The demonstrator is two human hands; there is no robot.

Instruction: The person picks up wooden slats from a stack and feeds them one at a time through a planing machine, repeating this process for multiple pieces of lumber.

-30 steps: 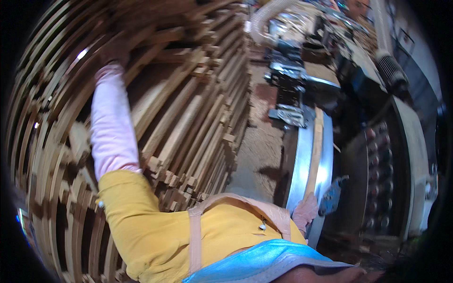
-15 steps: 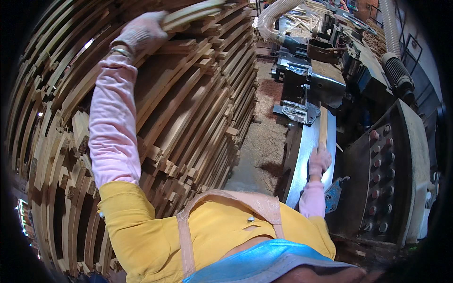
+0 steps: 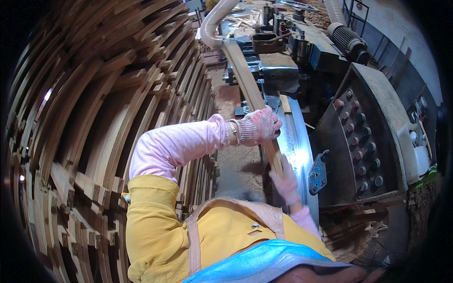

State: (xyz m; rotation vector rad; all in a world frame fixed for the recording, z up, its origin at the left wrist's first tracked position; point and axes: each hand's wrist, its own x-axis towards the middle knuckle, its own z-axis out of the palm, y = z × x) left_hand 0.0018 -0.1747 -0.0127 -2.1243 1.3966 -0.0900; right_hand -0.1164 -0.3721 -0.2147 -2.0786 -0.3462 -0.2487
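Observation:
My left hand (image 3: pixel 260 126), in a knitted work glove, is closed around a long wooden strip (image 3: pixel 245 78). The strip slants over the metal machine table (image 3: pixel 302 162), its far end reaching up toward the hose. At the strip's near end is my right hand (image 3: pixel 286 183), also gloved and smeared by motion; it seems to touch the wood, but its finger pose is unclear. A short end of another wooden strip (image 3: pixel 285 104) lies on the table by the machine's feed opening.
Tall stacks of curved wooden strips (image 3: pixel 104 127) fill the left side. A control panel with buttons (image 3: pixel 361 137) stands at the right, near a blue metal bracket (image 3: pixel 318 173). Beyond are a ribbed hose (image 3: pixel 212 23) and a motor (image 3: pixel 348 41). Sawdust (image 3: pixel 227 96) covers part of the floor.
My left hand has come from the stack at the left to the machine table, bringing a wooden strip. The strip on the table has moved farther into the machine, and my right hand has come back nearer me.

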